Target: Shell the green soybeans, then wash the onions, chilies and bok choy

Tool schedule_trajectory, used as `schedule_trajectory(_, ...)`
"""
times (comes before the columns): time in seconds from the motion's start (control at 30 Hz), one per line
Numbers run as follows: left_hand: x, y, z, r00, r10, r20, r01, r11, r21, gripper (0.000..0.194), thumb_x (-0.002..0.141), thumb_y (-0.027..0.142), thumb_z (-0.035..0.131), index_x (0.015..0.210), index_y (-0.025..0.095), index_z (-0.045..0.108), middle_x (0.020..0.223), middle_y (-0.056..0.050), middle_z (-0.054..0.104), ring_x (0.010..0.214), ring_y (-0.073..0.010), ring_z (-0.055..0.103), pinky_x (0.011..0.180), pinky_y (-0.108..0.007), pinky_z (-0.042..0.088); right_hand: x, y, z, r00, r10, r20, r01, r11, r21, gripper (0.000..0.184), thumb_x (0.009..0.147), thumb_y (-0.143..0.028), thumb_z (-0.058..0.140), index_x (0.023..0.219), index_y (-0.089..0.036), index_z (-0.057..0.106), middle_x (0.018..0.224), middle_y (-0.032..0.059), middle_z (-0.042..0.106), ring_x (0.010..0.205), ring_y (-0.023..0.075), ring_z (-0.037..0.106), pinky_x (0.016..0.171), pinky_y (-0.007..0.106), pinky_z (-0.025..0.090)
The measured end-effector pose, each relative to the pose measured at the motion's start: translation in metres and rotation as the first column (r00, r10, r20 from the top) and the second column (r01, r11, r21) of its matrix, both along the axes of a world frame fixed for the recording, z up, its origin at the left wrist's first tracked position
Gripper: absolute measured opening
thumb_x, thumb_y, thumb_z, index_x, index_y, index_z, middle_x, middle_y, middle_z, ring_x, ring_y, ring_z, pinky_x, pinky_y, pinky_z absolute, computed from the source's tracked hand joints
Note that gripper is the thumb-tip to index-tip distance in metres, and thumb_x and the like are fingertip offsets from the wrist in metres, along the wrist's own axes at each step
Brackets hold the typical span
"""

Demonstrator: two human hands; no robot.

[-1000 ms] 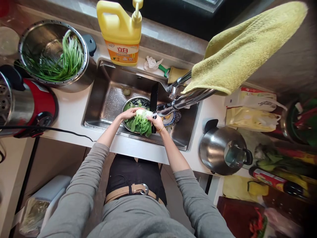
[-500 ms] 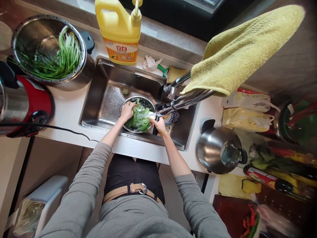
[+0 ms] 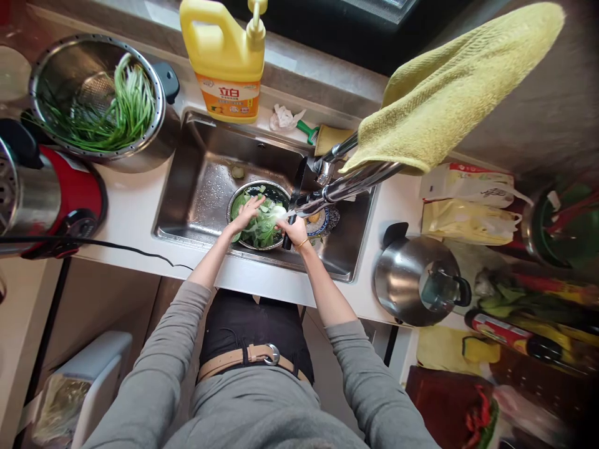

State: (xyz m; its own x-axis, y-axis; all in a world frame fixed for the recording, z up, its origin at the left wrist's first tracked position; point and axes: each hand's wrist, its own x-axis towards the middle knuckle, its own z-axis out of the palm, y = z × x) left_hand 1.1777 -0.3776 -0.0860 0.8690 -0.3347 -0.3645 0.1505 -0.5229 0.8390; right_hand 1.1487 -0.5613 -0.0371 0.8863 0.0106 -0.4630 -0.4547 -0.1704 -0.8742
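A steel bowl (image 3: 279,189) stands in the sink (image 3: 206,181) and holds green leafy vegetables (image 3: 262,226) with white stems. My left hand (image 3: 244,213) rests on the leaves with its fingers spread. My right hand (image 3: 293,229) is closed around a black-bladed knife (image 3: 294,190) and the white stem end of the greens, just under the tap (image 3: 337,190).
A colander of green stalks (image 3: 100,103) sits at the back left beside a red appliance (image 3: 51,193). A yellow detergent jug (image 3: 224,56) stands behind the sink. A yellow cloth (image 3: 458,87) hangs over the tap. A steel kettle (image 3: 416,277) and packets lie on the right.
The bunch held up over the bowl has come apart into it. My left hand let go, reached across the bowl, and now lies spread on the leaves.
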Motion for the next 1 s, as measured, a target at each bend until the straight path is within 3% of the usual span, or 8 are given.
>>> schedule_trajectory(0.13, 0.001, -0.006, 0.014, 0.999, 0.035, -0.009, -0.036, 0.981, -0.19, 0.049, 0.095, 0.035, 0.029, 0.134, 0.02, 0.053, 0.144, -0.008, 0.048, 0.139, -0.0248, 0.034, 0.115, -0.046, 0.022, 0.0, 0.009, -0.001, 1.0, 0.012, 0.015, -0.013, 1.0, 0.026, 0.049, 0.059, -0.055, 0.074, 0.082, -0.021, 0.048, 0.066, 0.0021, 0.064, 0.055, 0.0176, 0.061, 0.041, 0.027, 0.044)
schedule_trajectory(0.23, -0.004, -0.016, 0.018, 1.0, -0.012, -0.017, 0.006, 0.945, -0.327, 0.047, 0.093, 0.045, 0.035, 0.111, 0.011, 0.063, 0.112, -0.011, 0.067, 0.108, -0.0244, 0.059, 0.098, -0.038, 0.044, 0.0, 0.015, -0.003, 0.999, 0.03, 0.018, -0.03, 0.999, 0.015, 0.051, 0.061, -0.062, 0.07, 0.079, -0.022, 0.044, 0.065, 0.001, 0.061, 0.054, 0.0159, 0.059, 0.039, 0.025, 0.041)
schedule_trajectory(0.3, -0.011, -0.02, 0.017, 0.998, 0.056, -0.013, -0.057, 0.943, -0.328, 0.043, 0.092, 0.045, 0.039, 0.101, 0.011, 0.064, 0.101, -0.01, 0.069, 0.096, -0.0226, 0.062, 0.091, -0.035, 0.047, 0.001, 0.016, -0.005, 0.999, 0.012, 0.037, -0.012, 1.0, -0.008, 0.053, 0.061, -0.065, 0.068, 0.08, -0.022, 0.044, 0.068, 0.0016, 0.061, 0.058, 0.0168, 0.061, 0.04, 0.025, 0.041)
schedule_trajectory(0.47, -0.023, -0.022, 0.012, 0.948, 0.318, -0.022, -0.315, 0.924, -0.215, 0.036, 0.089, 0.041, 0.048, 0.106, 0.011, 0.061, 0.107, -0.011, 0.066, 0.101, -0.0224, 0.06, 0.094, -0.035, 0.044, 0.001, 0.008, -0.009, 0.997, -0.074, 0.032, 0.077, 0.992, -0.1, 0.051, 0.069, -0.064, 0.06, 0.09, -0.02, 0.051, 0.082, 0.0075, 0.065, 0.057, 0.0188, 0.063, 0.041, 0.028, 0.043)
schedule_trajectory(0.57, -0.026, -0.021, 0.014, 0.929, 0.345, -0.133, -0.369, 0.891, -0.265, 0.047, 0.079, 0.041, 0.065, 0.113, 0.01, 0.058, 0.114, -0.014, 0.065, 0.104, -0.0238, 0.06, 0.094, -0.035, 0.045, -0.003, -0.007, -0.009, 1.0, -0.018, 0.018, 0.022, 0.969, -0.244, 0.05, 0.077, -0.061, 0.055, 0.099, -0.017, 0.055, 0.085, 0.0103, 0.067, 0.057, 0.02, 0.063, 0.049, 0.033, 0.049)
schedule_trajectory(0.77, -0.027, -0.016, 0.013, 0.92, 0.364, -0.143, -0.391, 0.858, -0.332, 0.051, 0.078, 0.038, 0.066, 0.119, 0.013, 0.052, 0.119, -0.012, 0.062, 0.109, -0.022, 0.058, 0.096, -0.033, 0.043, -0.019, -0.044, 0.005, 0.94, 0.274, 0.203, -0.109, 0.805, -0.583, 0.046, 0.083, -0.054, 0.052, 0.104, -0.014, 0.061, 0.1, 0.014, 0.069, 0.091, 0.0265, 0.064, 0.083, 0.039, 0.051)
schedule_trajectory(0.87, -0.024, -0.012, 0.008, 0.911, 0.388, -0.139, -0.413, 0.858, -0.305, 0.051, 0.075, 0.039, 0.07, 0.117, 0.014, 0.053, 0.113, -0.009, 0.064, 0.104, -0.0215, 0.059, 0.094, -0.033, 0.043, -0.03, -0.059, 0.018, 0.917, 0.378, 0.127, -0.196, 0.706, -0.68, 0.041, 0.085, -0.046, 0.052, 0.109, -0.014, 0.062, 0.106, 0.0141, 0.069, 0.096, 0.0268, 0.064, 0.084, 0.037, 0.049)
schedule_trajectory(1.0, -0.017, -0.012, 0.007, 0.884, 0.407, -0.229, -0.463, 0.83, -0.311, 0.043, 0.081, 0.044, 0.063, 0.11, 0.013, 0.058, 0.111, -0.011, 0.066, 0.105, -0.0239, 0.059, 0.095, -0.035, 0.042, -0.044, -0.066, 0.032, 0.946, 0.322, -0.025, -0.219, 0.584, -0.782, 0.033, 0.084, -0.043, 0.054, 0.105, -0.019, 0.064, 0.097, 0.0113, 0.071, 0.086, 0.0256, 0.065, 0.074, 0.033, 0.048)
